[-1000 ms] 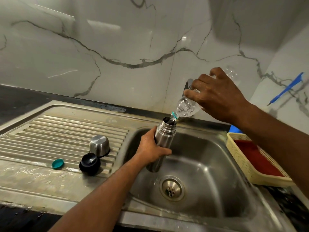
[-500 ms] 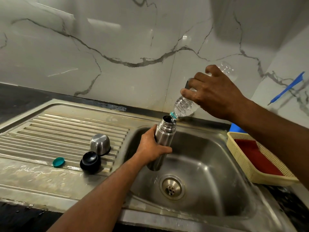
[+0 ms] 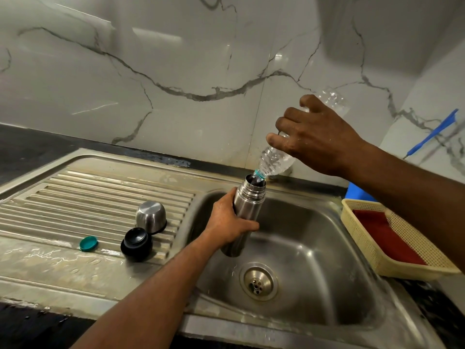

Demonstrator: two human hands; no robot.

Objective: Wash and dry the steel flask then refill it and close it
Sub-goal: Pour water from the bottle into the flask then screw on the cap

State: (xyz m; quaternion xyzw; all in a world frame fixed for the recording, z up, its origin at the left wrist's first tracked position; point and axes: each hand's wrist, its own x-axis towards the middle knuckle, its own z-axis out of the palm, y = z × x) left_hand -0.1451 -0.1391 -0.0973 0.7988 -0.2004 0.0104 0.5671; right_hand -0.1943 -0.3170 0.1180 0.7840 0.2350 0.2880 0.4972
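Both hands are busy over the sink (image 3: pixel 327 285): the left hand (image 3: pixel 227 224) wraps round the flask (image 3: pixel 245 212) and holds it nearly upright above the basin, while the right hand (image 3: pixel 315 137) grips an upturned plastic bottle (image 3: pixel 274 161), its mouth touching the flask's open rim. Refilling looks under way, so washing and drying are presumably done, though nothing here proves it; how full the flask is cannot be told. Closing is left. To the right of the basin sits a yellow basket (image 3: pixel 362 217) with a red cloth (image 3: pixel 385 238) in it. On the ribbed drainboard (image 3: pixel 75 197), well apart from the flask, the steel cup (image 3: pixel 151 216) stands upside down, and the black stopper (image 3: pixel 137 241) lies just in front of it, touching or nearly so. The small teal cap (image 3: pixel 88 243), likely the bottle's, rests near the stopper on the wet steel. Once pouring ends, the stopper and then the cup should go back on.
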